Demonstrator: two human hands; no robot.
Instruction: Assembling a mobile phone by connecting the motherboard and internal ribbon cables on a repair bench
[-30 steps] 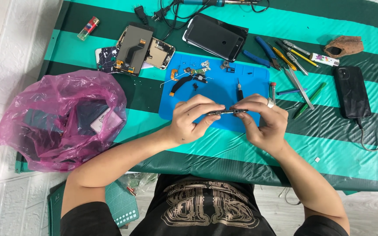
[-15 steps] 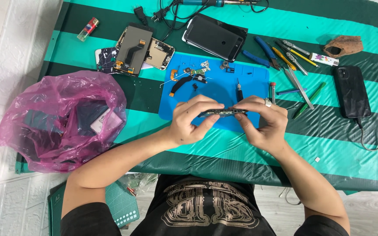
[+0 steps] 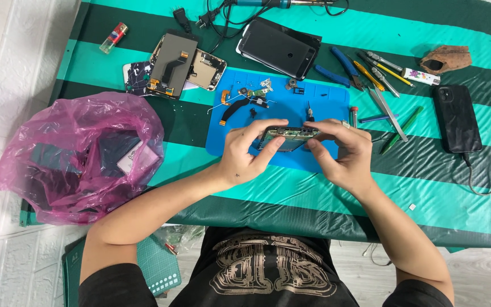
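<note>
Head view | left hand [image 3: 244,156] and right hand [image 3: 339,153] both grasping board [image 3: 286,136], fingers curled, over blue mat [image 3: 336,99]

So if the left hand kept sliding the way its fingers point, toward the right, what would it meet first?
The left hand already pinches the circuit board. Going on rightward, its fingers would most likely meet the right hand, which grips the board's other end. Depth is hard to judge from above.
</note>
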